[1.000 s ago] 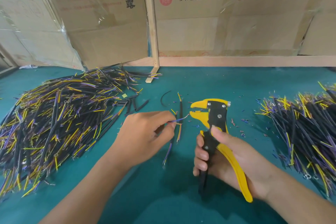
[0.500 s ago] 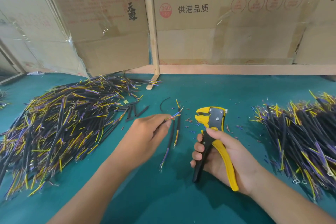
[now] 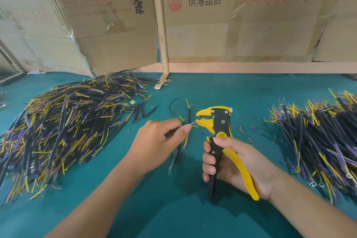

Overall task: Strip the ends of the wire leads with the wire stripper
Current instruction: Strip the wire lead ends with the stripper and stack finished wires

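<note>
Two piles (image 3: 63,131) cropped, wire tip (image 3: 193,123) blurred

teal table (image 3: 222,87), cardboard boxes (image 3: 241,25) behind, wooden post (image 3: 161,25)

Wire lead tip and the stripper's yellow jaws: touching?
Touching. In the head view, the wire lead, pinched by the left hand, runs into the wire stripper mouth.

Wire stripper (image 3: 222,129), yellow and black, is held upright at frame centre, jaws parted, facing left. Wire lead (image 3: 178,152), black-sheathed with yellow and purple cores, is pinched just left of it, tips fed into the jaws, tail hanging toward lower centre.
</note>
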